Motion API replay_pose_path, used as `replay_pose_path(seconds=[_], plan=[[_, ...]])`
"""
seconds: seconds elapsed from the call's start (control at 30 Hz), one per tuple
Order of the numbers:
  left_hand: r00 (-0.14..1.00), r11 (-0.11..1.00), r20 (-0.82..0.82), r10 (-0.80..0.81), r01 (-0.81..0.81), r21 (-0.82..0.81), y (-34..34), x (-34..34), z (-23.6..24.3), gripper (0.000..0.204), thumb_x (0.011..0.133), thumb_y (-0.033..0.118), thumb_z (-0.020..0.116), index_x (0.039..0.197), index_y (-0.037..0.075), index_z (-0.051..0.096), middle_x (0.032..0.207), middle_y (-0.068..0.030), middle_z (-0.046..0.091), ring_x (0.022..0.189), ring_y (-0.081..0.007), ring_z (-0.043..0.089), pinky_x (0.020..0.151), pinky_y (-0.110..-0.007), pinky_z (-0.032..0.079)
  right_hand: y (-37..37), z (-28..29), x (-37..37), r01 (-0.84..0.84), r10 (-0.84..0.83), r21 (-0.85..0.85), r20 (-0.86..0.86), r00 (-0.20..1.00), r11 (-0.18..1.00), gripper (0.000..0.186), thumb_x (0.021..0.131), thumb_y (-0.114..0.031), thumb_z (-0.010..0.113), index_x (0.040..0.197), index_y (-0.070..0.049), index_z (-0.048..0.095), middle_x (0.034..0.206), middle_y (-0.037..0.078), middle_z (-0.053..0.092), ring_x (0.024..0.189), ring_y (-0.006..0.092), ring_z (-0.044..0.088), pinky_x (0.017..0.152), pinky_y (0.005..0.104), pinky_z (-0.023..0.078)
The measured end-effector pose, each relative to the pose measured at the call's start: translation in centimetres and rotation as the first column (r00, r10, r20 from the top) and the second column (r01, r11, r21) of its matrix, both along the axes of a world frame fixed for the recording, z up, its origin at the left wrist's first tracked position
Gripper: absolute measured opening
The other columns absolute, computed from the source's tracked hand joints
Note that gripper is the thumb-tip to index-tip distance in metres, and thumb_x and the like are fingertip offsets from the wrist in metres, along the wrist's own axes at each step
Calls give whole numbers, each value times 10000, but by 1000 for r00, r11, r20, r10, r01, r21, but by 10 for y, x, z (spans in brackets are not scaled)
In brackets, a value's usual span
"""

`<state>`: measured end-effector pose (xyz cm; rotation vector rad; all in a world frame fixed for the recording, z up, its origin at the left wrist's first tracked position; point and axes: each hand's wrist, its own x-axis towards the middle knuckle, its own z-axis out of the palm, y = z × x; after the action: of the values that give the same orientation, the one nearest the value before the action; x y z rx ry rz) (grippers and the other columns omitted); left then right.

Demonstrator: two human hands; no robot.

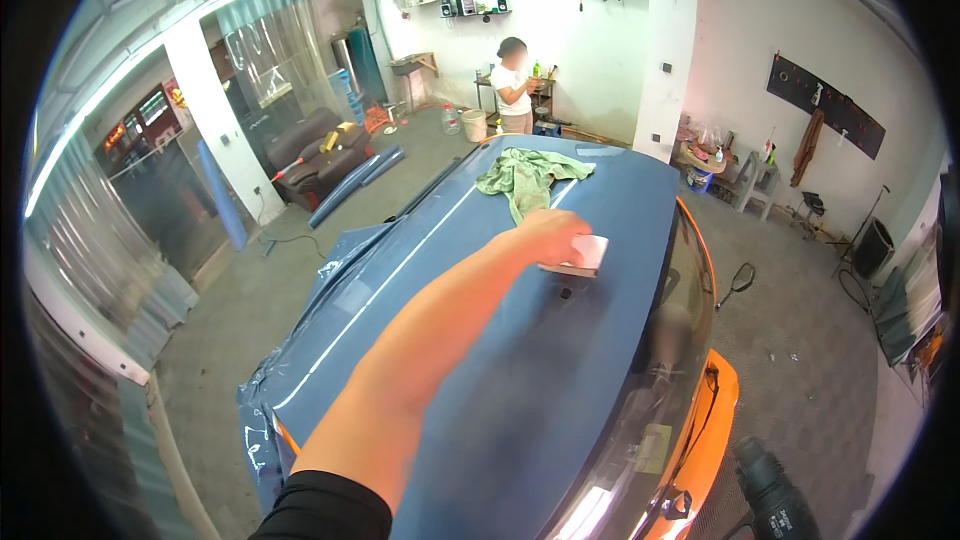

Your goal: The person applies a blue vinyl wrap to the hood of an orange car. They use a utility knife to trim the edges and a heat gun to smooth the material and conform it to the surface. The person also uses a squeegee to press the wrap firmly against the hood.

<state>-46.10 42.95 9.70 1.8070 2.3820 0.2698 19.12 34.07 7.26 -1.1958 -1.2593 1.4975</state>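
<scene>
My left hand (557,237) is stretched far out over a car's large blue panel (480,360), its fingers closed round a flat, pale pinkish squeegee (593,252). The squeegee's lower edge meets the blue surface just above a small dark hole (566,293). Beyond the hand, a crumpled green cloth (530,175) lies on the panel. Loose, wrinkled blue film (262,410) hangs over the panel's left side. At the lower right a black heat gun (772,490) pokes into view, nozzle up; whatever holds it is outside the picture, and my right hand does not show.
Orange bodywork (715,405) and dark glass (625,480) border the panel on the right. Another person (515,90) stands by a bench at the back. A brown armchair (315,155), blue rolls (355,185) and a grey stool (755,185) stand around the car.
</scene>
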Motion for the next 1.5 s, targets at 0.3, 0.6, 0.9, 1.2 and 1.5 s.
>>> replay_pose_path(seconds=[0.3, 0.6, 0.9, 1.2, 1.5], plan=[[983, 980, -14, -184, 182, -82, 18, 26, -2, 222, 839, 132, 730, 1038, 211, 789, 936, -45, 767, 933, -291, 717, 768, -427, 538, -7, -3, 11, 51, -51, 17, -10, 999, 999, 504, 848, -177, 658, 1249, 111, 560, 967, 224, 697, 733, 263, 687, 680, 347, 590], [949, 955, -117, -294, 296, 1, -14, 27, 2, 291, 787, 18, 660, 974, 197, 793, 847, -41, 752, 836, -297, 702, 721, -433, 524, -16, -4, 26, 79, -79, 36, -14, 997, 996, 433, 845, -157, 640, 1162, 136, 606, 914, 222, 707, 725, 281, 693, 680, 366, 594], [996, 951, 74, 48, -69, 302, 11, 30, 6, 308, 903, 139, 654, 1210, 127, 672, 914, -121, 741, 877, -314, 711, 781, -470, 541, -18, -11, 22, 36, -33, 47, -55, 998, 998, 480, 841, -176, 662, 1211, 121, 587, 977, 230, 690, 801, 304, 689, 734, 391, 587], [337, 914, 939, -72, -354, 197, -162, 183, -3, 932, 947, 77, 745, 1614, 192, 103, 1232, -92, 605, 1104, -223, 641, 934, -409, 556, -33, -1, -33, -224, 239, 82, -302, 923, 971, 641, 837, -226, 716, 1368, 74, 518, 1133, 246, 651, 945, 329, 676, 833, 422, 571], [-75, 973, 997, 26, -228, -43, -294, 386, -34, 723, 946, 326, 789, 1521, 18, 477, 1250, -54, 676, 1162, -172, 605, 947, -351, 530, -103, 44, -160, -674, 246, 566, 650, 719, 475, 731, 798, -258, 782, 1409, 45, 516, 1276, 257, 575, 1175, 416, 573, 1005, 517, 478]])
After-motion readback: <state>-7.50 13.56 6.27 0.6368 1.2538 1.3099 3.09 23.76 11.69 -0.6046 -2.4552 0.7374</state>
